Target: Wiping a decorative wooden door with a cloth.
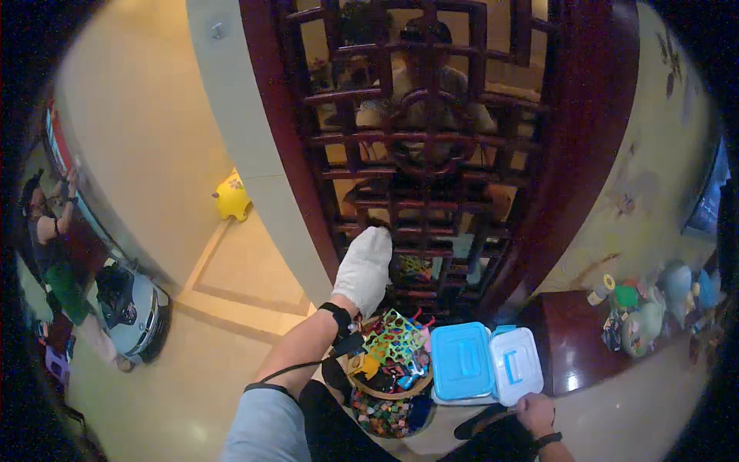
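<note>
A white cloth covering, like a mitt or sock, (pixel 365 271) hides my left hand (pixel 364 268) down to the wrist. This covered hand is raised against the lower left part of a dark red wooden lattice panel (pixel 427 138), and its fingers cannot be seen. Low at the right, my right hand (pixel 536 413) has its fingers curled, by the near edge of a white-lidded storage box (pixel 517 367). Whether it holds anything is hidden. Left of that box stands another with a blue lid (pixel 462 361). Below my left forearm is a round basket (pixel 398 396) full of small toys.
A container of small colourful blocks (pixel 384 413) sits before the toy basket. At right, a dark red cabinet (pixel 568 323) carries jars and ornaments. On the left are a yellow animal toy (pixel 232 196), a ride-on toy car (pixel 135 312) and another person (pixel 55 242) reaching towards a wall.
</note>
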`<state>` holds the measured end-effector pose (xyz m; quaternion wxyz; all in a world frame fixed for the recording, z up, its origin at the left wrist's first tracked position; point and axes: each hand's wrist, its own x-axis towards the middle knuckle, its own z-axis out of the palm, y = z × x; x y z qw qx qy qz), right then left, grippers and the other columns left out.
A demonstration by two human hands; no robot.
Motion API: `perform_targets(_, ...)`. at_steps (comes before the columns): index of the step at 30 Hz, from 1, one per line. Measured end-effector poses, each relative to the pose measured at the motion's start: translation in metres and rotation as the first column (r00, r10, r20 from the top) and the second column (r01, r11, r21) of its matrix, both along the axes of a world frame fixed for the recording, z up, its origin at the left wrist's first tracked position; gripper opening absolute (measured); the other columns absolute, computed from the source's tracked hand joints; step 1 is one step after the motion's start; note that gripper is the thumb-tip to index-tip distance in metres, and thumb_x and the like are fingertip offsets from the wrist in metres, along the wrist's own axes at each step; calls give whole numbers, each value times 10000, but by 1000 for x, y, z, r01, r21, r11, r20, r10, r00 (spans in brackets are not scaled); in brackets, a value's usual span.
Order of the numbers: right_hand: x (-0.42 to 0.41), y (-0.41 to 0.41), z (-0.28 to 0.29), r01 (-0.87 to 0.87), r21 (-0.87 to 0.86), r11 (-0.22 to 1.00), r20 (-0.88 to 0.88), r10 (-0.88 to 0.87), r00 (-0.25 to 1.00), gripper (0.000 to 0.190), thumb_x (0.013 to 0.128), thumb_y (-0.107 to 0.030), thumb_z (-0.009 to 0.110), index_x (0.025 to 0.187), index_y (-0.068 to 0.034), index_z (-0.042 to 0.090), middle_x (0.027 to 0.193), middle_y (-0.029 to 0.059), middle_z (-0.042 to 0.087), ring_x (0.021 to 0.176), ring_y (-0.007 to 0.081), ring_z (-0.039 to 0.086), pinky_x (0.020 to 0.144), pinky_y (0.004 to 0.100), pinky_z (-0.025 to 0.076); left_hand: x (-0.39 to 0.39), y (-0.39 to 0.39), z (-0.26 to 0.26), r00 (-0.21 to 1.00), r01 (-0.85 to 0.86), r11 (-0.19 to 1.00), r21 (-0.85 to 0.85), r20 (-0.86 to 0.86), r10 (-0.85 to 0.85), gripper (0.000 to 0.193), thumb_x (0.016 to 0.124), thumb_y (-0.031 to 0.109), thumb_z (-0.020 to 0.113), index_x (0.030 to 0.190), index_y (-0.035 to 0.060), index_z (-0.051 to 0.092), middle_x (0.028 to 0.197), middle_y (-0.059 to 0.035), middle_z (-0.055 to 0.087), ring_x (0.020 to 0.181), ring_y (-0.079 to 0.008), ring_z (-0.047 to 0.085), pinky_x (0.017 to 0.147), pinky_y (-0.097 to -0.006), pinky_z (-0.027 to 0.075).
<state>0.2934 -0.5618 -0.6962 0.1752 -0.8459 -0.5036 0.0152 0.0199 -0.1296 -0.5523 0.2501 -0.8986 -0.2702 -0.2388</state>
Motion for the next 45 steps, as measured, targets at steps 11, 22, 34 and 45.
perform_targets(11, 1, 0, -8, 0, -123, 992, 65, 8, 998, 222, 778, -267, 608, 730, -69, 693, 750, 165, 672, 707, 359, 645, 680, 472, 538, -47, 41, 52, 986, -139, 970, 198, 116, 117, 491, 883, 390, 570, 1185, 5, 528, 1158, -198, 560, 1138, -371, 480, 1045, -431, 362)
perform_targets(22, 0, -14, -5, 32, -27, 999, 52, -31, 998, 189, 762, -256, 626, 702, -82, 670, 713, 149, 659, 673, 354, 638, 643, 470, 525, -20, 8, 73, 889, -306, 951, 39, -345, 300, 344, 816, 328, 620, 1070, 103, 679, 1193, -133, 622, 1217, -337, 501, 1095, -385, 320)
perform_targets(34, -5, -3, -10, -77, 211, 974, 81, 61, 995, 128, 745, -146, 642, 649, -62, 646, 669, 152, 634, 649, 354, 623, 618, 473, 503, 0, 10, 79, 920, -376, 914, -155, -179, 348, 160, 702, 333, 700, 603, 209, 686, 654, -41, 655, 719, -248, 664, 617, -381, 496)
perform_targets(45, 4, -2, -23, -141, 135, 981, 81, 130, 988, 178, 756, -210, 639, 654, -63, 640, 671, 153, 647, 640, 363, 628, 614, 486, 520, -21, 80, -11, 394, 918, -72, -391, 872, 292, 208, 918, 354, 541, 774, 204, 536, 699, -5, 531, 700, -201, 559, 641, -357, 464)
